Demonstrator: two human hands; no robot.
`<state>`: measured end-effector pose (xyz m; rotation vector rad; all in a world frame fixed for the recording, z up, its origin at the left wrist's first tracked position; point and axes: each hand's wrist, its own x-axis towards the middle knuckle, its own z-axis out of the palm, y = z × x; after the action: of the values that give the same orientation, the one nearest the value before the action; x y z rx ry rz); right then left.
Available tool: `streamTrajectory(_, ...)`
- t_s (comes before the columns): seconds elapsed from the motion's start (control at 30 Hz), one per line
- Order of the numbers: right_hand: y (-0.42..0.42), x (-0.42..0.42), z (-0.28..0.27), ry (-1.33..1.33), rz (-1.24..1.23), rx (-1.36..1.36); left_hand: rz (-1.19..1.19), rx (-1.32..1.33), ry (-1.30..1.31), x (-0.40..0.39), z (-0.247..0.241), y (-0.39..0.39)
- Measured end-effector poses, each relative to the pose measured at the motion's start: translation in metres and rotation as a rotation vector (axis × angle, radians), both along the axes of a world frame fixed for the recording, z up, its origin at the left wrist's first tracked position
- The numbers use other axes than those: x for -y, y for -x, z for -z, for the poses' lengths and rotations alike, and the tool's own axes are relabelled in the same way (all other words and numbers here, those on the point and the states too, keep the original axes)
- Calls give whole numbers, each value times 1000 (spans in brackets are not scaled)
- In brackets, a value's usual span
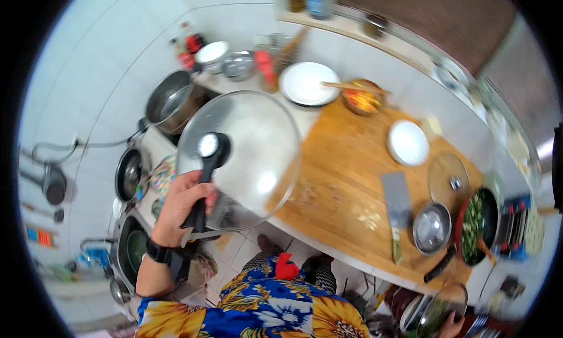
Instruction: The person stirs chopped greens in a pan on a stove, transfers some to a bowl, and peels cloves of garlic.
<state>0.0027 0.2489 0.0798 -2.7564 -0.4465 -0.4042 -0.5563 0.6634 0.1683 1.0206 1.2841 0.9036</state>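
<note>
My left hand (191, 197) grips the black upright handle of a large glass pan lid (259, 162), holding it above the worktop's edge. At the bottom right, partly cut off, my right hand (452, 325) holds the rim of a round see-through dish or lid (455, 296); which it is cannot be told. Greens show beside that hand. On the wooden board (343, 162) lie a cleaver (397, 197), chopped garlic-like pieces (369, 219), a steel bowl (432, 228) and a smaller glass lid (448, 177). A frying pan with chopped greens (473, 228) stands at the board's right end.
White plates (309, 84), a bowl of red and yellow food with chopsticks (363, 100) and a white dish (408, 142) stand farther back. A deep metal pot (171, 100) is back left, near bottles. A sink (134, 245) lies left. The cleaver's handle points towards me.
</note>
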Motion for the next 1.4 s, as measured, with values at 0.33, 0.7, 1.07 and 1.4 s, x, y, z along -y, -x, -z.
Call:
streamTrajectory(0.33, 118, -312, -41, -223, -834, -96, -159, 81, -32, 13, -5, 195)
streamTrajectory(0.7, 466, -696, -76, -269, -1673, -123, -655, -8, -88, 65, -13, 292)
streamTrajectory(1.07, 701, -803, -62, -144, -2096, -60, -1153, -72, 1, 132, -23, 269)
streamTrajectory(1.4, 739, -814, -29, -136, -2177, -31, -1324, -86, 113, 151, -12, 254)
